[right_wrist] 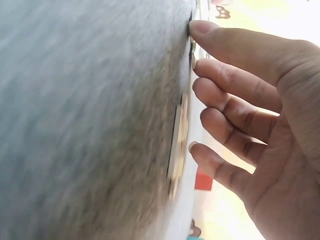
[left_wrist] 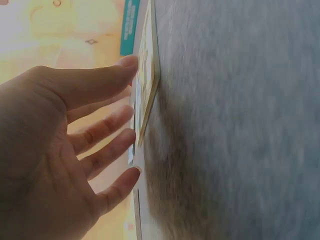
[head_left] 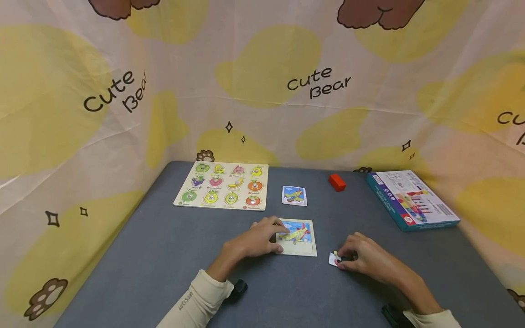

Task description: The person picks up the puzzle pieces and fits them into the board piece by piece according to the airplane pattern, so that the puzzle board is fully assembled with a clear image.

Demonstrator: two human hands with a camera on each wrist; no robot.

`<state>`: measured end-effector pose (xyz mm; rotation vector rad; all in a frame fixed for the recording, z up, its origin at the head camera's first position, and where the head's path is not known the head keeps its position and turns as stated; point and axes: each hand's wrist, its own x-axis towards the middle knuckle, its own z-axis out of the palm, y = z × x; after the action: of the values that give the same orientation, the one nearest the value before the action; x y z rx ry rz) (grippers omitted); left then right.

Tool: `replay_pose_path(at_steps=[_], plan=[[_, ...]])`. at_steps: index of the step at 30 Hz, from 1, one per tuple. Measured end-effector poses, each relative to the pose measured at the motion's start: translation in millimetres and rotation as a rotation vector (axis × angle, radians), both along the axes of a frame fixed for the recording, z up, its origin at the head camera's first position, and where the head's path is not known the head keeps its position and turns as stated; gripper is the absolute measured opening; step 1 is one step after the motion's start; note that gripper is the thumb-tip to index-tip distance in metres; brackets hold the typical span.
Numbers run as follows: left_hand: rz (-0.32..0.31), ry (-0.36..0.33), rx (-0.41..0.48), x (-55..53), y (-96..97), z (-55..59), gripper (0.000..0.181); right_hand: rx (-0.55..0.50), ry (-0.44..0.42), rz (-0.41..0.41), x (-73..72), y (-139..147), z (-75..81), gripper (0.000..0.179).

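A small jigsaw tray with a pale wooden border holds a partly assembled airplane picture. My left hand rests at its left side, with the thumb by the lower left corner and fingertips over the picture; the left wrist view has its fingers spread and fairly straight. Right of the tray, my right hand pinches a white and pink puzzle piece between thumb and index finger, close to the tabletop. More thin pieces lie under its other fingers in the right wrist view.
Behind the tray lies an airplane picture card. A fruit peg board is at the back left, a red block at the back right. The teal and white box sits near the right edge. Printed cloth walls enclose the grey table.
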<state>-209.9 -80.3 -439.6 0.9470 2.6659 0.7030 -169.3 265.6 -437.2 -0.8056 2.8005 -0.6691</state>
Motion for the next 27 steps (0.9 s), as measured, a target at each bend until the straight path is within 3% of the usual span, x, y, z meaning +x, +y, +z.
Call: replay_pose_path(at_steps=[10,27], plan=[[0.013,-0.028,0.025,-4.9,-10.3,-0.7,0.047,0.028,0.064,0.015,-12.9,-32.8,5.6,0.015],[0.021,-0.029,0.028,-5.8,-9.7,1.3,0.047,-0.012,0.151,0.138,-34.9,-96.2,3.1,0.013]])
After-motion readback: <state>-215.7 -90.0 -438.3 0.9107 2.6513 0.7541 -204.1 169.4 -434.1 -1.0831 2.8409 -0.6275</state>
